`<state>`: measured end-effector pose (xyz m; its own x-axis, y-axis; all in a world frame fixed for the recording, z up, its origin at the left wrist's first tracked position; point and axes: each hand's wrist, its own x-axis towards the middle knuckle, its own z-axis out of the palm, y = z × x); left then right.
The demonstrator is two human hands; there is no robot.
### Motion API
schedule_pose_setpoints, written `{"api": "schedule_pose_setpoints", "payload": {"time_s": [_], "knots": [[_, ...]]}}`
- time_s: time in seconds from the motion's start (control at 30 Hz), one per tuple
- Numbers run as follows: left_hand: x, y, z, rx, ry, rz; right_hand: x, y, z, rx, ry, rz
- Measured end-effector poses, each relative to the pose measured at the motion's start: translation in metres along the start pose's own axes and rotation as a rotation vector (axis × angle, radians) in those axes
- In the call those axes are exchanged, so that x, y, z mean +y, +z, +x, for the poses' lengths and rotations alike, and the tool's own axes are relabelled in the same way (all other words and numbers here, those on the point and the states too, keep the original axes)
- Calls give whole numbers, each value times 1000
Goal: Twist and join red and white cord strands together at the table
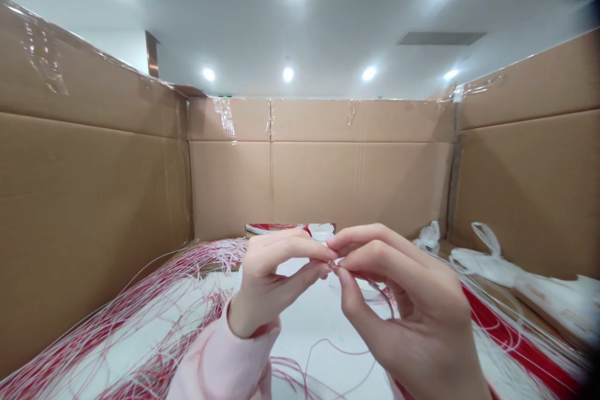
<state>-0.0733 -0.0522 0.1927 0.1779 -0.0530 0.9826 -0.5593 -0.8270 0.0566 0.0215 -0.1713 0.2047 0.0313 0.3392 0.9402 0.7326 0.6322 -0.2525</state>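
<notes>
Over tangled red-and-white plastic strands point(164, 306), left hand point(267, 281) and right hand point(403, 306) pinch one thin red strand point(370, 280) between fingertips.

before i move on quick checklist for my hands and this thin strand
Right hand pinching the thin red strand: ok.
Left hand gripping that strand too: cannot tell, the fingertips hide it.
Loose red-and-white strands lying untangled: not ok, they criss-cross.
Pink sleeve free of strands: cannot tell, strands lie close below it.
Cardboard wall upright ahead: ok.
</notes>
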Motion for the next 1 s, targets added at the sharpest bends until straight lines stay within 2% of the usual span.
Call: {"api": "schedule_pose_setpoints", "payload": {"time_s": [0.3, 0.53, 0.67, 1.0], "knots": [[1, 0, 0, -3, 0, 7, -1, -6, 2, -31, 10, -86], [1, 1, -1, 47, -64, 2, 0, -7, 3, -14, 14, -154], [5, 3, 0, 49, -96, 10, 0, -8, 4, -21, 30, -165], [5, 9, 0, 59, -80, 94, 0, -9, 3, -55, 83, -145]]}}
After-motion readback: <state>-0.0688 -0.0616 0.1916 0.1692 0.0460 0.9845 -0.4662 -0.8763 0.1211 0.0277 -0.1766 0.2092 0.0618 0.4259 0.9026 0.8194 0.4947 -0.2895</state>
